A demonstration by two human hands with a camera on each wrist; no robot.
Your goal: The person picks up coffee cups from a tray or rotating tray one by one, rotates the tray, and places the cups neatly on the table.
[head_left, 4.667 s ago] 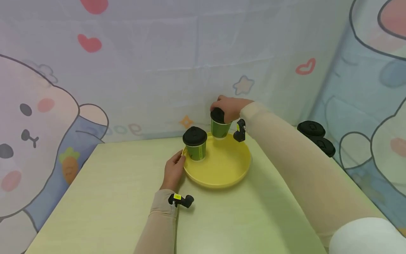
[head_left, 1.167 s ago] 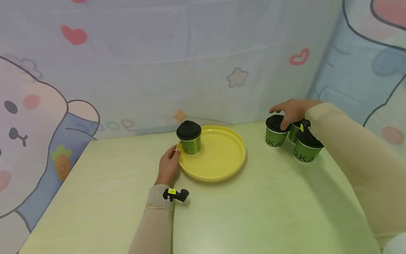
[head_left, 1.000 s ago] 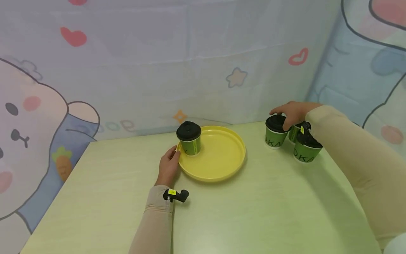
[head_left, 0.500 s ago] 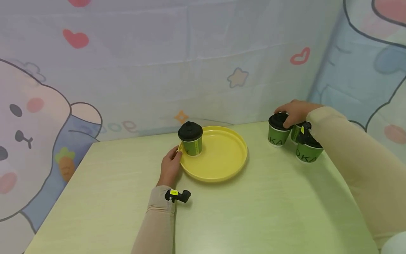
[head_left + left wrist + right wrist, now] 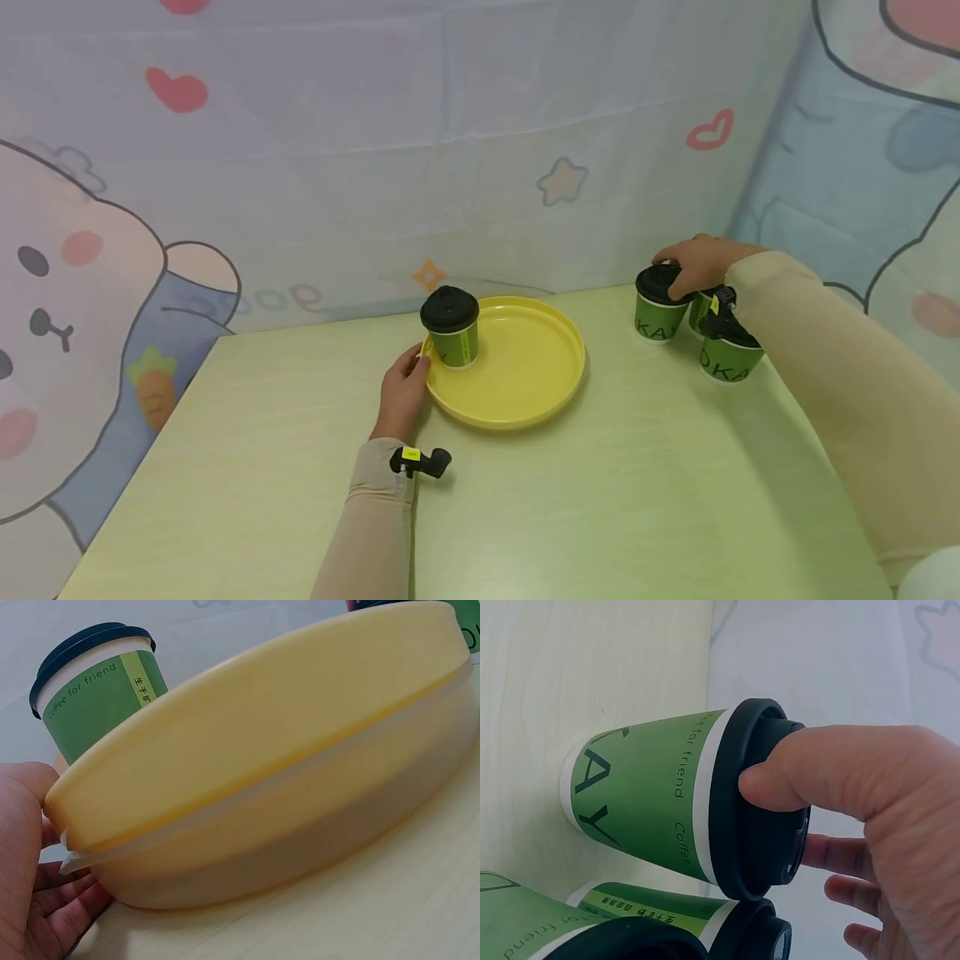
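A yellow round tray point(image 5: 517, 408) lies on the table, and a green cup with a black lid point(image 5: 454, 333) stands upright at its left side. The left hand point(image 5: 401, 396) grips the tray's left rim, thumb above and fingers below, as the left wrist view shows. At the right, the right hand point(image 5: 701, 262) holds the black lid of a second green cup point(image 5: 658, 317) from above. In the right wrist view its thumb presses one side of that lid point(image 5: 742, 802); the forefinger is mostly hidden behind it.
Two more green lidded cups stand right of the held one: the nearer cup point(image 5: 729, 362) and one behind it point(image 5: 699, 312), partly covered by the wrist camera point(image 5: 720, 312). A patterned cloth point(image 5: 337, 167) hangs along the table's back edge.
Since the earliest frame, the right hand has let go of a cup above the tray and moved right to the group of cups. Its fingers have since closed on one lid. The left hand stays at the tray.
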